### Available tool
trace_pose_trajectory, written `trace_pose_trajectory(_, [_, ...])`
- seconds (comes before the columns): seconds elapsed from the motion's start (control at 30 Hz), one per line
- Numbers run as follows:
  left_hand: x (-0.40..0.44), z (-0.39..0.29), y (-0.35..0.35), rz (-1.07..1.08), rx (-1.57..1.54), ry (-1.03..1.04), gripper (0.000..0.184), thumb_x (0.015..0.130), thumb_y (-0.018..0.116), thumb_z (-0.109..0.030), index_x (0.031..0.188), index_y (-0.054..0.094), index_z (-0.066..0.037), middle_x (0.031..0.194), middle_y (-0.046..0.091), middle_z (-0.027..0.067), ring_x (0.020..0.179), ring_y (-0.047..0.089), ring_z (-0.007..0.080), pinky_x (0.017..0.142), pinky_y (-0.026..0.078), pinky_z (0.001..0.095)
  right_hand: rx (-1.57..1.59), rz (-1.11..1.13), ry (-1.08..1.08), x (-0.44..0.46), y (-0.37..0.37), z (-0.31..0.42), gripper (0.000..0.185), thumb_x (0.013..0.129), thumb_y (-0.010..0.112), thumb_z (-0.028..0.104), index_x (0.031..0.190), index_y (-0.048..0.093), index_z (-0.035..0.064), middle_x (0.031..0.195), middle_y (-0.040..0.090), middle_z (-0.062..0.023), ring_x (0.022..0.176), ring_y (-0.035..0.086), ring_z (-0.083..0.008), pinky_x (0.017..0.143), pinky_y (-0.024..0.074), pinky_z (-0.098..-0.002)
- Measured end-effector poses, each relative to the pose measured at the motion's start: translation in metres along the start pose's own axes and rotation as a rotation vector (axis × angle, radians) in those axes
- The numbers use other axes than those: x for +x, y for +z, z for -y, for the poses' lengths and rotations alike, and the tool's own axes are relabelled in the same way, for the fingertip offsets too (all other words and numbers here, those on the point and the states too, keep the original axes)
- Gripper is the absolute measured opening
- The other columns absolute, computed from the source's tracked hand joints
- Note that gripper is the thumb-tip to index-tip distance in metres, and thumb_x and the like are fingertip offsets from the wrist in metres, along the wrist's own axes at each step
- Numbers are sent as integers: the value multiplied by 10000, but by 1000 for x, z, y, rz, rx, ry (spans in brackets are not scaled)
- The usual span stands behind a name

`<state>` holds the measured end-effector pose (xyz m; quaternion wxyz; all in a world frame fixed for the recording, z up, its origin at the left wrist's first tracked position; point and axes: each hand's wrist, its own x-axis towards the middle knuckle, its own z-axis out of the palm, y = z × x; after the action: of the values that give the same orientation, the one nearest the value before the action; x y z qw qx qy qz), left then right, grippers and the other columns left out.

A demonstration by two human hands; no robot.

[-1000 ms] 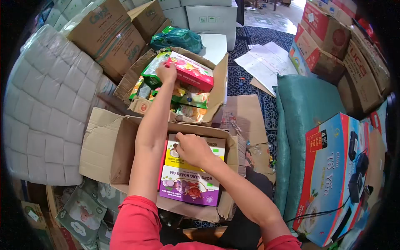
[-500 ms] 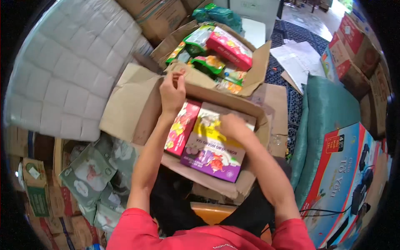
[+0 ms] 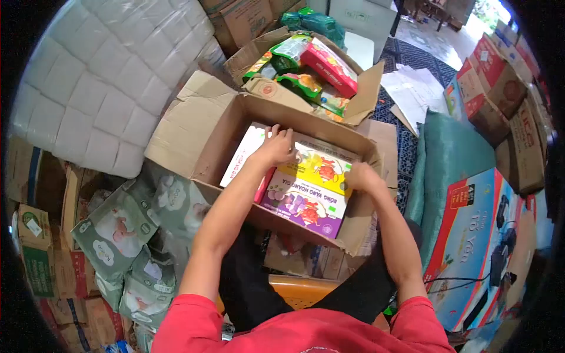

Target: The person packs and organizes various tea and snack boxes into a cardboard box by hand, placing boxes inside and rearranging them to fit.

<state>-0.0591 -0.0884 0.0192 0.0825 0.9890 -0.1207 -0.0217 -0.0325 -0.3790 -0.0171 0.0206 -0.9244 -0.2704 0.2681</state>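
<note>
An open cardboard carton (image 3: 215, 126) stands in front of my knees. Inside it lies a yellow, white and purple printed box (image 3: 312, 191) with fruit and dragon pictures. Left of that is a white-topped box (image 3: 241, 156) with a pink side, slightly tilted. My left hand (image 3: 275, 147) reaches into the carton, its bent fingers over the right edge of the white-topped box. At the right edge of the yellow and purple box is my right hand (image 3: 365, 178), fingers curled against it; the fingertips are partly hidden and a little blurred.
Behind stands a second carton (image 3: 368, 97) with green snack bags (image 3: 291, 53) and a pink box (image 3: 329, 67). White wrapped packs (image 3: 106, 88) are stacked at left, above green-grey diaper packs (image 3: 120, 232). A teal sack (image 3: 450, 147) and a blue-red box (image 3: 471, 247) are at right.
My left hand has moved from the carton's back flap down into the carton. The left box now shows a white face instead of pink. My right hand has shifted from the printed box's top to its right edge.
</note>
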Motion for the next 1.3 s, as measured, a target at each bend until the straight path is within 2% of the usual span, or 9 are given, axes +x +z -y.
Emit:
trace_pose_trajectory(0.1, [12, 12, 13, 44, 38, -4, 756, 842, 566, -494, 1332, 415, 61, 1247, 522, 272, 1281, 327, 489, 1073, 171, 589, 372, -63, 278, -35, -30, 29, 647, 822, 512, 232, 1308, 359, -167, 1088, 600, -350, 1034, 614, -424, 900, 496, -449])
trace_pose_trajectory(0.33, [9, 3, 12, 47, 9, 49, 748, 785, 604, -595, 1268, 504, -34, 1152, 541, 240, 1178, 406, 437, 1052, 262, 525, 273, -156, 212, -13, 0, 33, 1029, 800, 602, 462, 1378, 99, -224, 1019, 613, -359, 970, 629, -429, 846, 517, -418])
trace_pose_trajectory(0.6, [0, 6, -6, -23, -899, -141, 888, 783, 724, -443, 1406, 336, 58, 1296, 503, 238, 1229, 472, 371, 1037, 380, 419, 661, -339, 164, -55, -17, 38, 1105, 830, 653, 405, 1393, -104, -171, 1073, 576, -386, 966, 613, -475, 845, 503, -461])
trace_pose_trajectory(0.7, [-26, -12, -42, -123, -997, -168, 977, 756, 761, -418, 1451, 245, 36, 1306, 485, 219, 1188, 507, 346, 1010, 409, 418, 677, -457, 191, -116, -55, 69, 1042, 836, 656, 322, 1433, -86, -100, 1276, 391, -421, 988, 574, -531, 865, 498, -484])
trace_pose_trajectory(0.83, [-65, -28, -85, -423, -1236, -86, 757, 819, 710, -139, 1437, 309, 35, 1309, 500, 177, 1146, 536, 244, 961, 457, 361, 679, -723, 124, -129, -65, 77, 937, 878, 616, 291, 1447, -36, -69, 1294, 335, -383, 1081, 519, -500, 932, 444, -499])
trace_pose_trajectory(0.9, [-71, -27, -109, -608, -1378, 11, 522, 921, 569, -221, 1358, 454, 40, 1320, 520, 167, 1177, 519, 264, 1027, 389, 365, 627, -939, 123, -113, -55, 73, 888, 894, 596, 294, 1447, 1, -67, 1277, 363, -369, 1136, 487, -474, 977, 407, -497])
trace_pose_trajectory(1.0, [-83, -34, -153, -766, -1382, 377, 612, 944, 415, -375, 1304, 482, 114, 1302, 546, 178, 1225, 481, 261, 1105, 264, 377, 1055, -934, 11, -123, -77, 91, 816, 908, 581, 318, 1444, 88, -49, 1327, 364, -325, 1203, 443, -446, 1025, 356, -488])
trace_pose_trajectory(1.2, [-76, -65, -194, -785, -752, 222, 568, 863, 620, -244, 1332, 492, 50, 1439, 413, 172, 1267, 452, 215, 1047, 365, 308, 981, -1242, -207, -79, -89, 94, 646, 893, 590, 323, 1371, 329, -25, 1245, 477, -235, 1167, 503, -353, 965, 417, -395])
trace_pose_trajectory(1.3, [-44, -58, -191, -876, -944, 27, 584, 812, 692, -133, 1333, 489, 35, 1447, 402, 171, 1281, 444, 220, 1070, 340, 327, 1204, -1235, -255, -52, -117, 72, 541, 899, 572, 340, 1293, 475, -18, 1200, 533, -196, 1114, 547, -310, 906, 448, -358])
